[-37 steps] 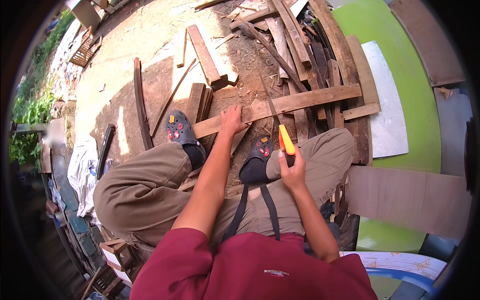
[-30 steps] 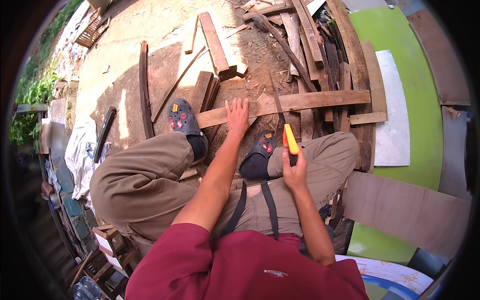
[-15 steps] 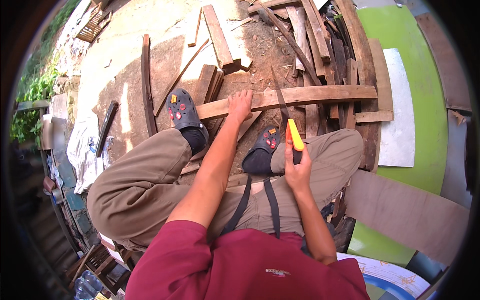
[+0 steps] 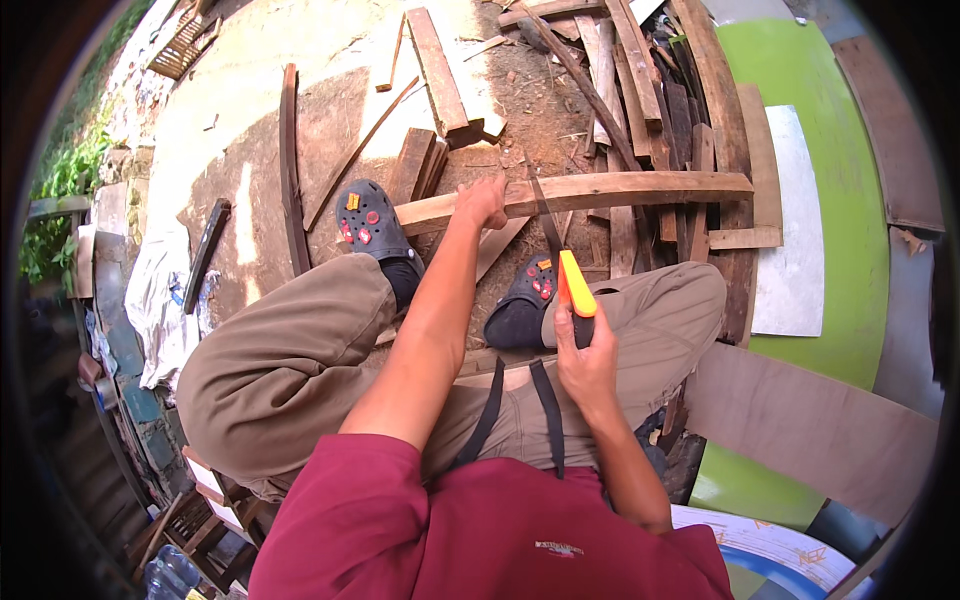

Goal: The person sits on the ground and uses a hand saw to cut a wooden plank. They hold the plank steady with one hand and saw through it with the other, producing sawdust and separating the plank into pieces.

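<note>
In the head view, the right hand [image 4: 587, 362] grips the saw [image 4: 573, 278] at centre, blade across the plank's [image 4: 625, 188] edges. The left hand [image 4: 482, 204] lies on the plank — cannot tell if clenched — between shoe [image 4: 375, 222], centre left, and woodpile [image 4: 702, 150], upper right; ground [image 4: 235, 130] opens upper left.

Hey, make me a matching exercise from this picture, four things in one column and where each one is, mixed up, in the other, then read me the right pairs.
Things:
1. Left hand
2. Right hand
3. White sheet
4. Slatted crate

Places:
A. Over the green panel
B. Near the picture's upper left corner
C. Around the saw handle
D. On the long plank lying crosswise

Right pairs: 1-D, 2-C, 3-A, 4-B
</note>
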`<state>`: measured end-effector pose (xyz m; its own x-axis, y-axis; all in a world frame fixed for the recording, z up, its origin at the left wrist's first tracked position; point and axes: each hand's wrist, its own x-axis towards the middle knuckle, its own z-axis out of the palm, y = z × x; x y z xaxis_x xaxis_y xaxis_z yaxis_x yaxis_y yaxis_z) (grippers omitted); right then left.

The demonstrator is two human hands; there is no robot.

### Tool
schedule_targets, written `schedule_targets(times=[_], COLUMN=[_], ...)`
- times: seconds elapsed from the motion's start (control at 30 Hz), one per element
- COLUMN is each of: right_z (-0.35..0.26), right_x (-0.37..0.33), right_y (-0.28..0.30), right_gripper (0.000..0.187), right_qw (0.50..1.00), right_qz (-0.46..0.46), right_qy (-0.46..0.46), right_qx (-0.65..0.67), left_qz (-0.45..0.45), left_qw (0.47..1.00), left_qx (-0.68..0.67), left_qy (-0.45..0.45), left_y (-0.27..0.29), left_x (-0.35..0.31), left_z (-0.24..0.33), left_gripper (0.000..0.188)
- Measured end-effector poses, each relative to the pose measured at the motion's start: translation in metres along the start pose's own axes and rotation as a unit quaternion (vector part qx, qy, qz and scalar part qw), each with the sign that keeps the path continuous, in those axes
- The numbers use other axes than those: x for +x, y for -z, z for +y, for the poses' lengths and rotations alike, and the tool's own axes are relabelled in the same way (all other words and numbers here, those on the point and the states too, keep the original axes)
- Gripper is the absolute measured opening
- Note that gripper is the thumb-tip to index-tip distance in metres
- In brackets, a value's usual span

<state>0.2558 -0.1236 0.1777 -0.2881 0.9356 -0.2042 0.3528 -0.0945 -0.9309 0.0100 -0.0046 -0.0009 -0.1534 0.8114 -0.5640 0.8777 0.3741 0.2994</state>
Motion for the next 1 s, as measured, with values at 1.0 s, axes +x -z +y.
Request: schedule_targets(times=[1.0], right_z=[-0.006], right_x=[-0.024], right_y=[-0.010], right_gripper=[0.024], right_qw=[0.998], right_qz=[-0.006], right_qy=[-0.040], right_qx=[-0.051], left_qz=[0.096], left_qw=[0.995], left_qx=[0.004], left_qy=[-0.010], left_y=[-0.028], left_x=[-0.003], left_z=[-0.011], left_gripper=[0.054])
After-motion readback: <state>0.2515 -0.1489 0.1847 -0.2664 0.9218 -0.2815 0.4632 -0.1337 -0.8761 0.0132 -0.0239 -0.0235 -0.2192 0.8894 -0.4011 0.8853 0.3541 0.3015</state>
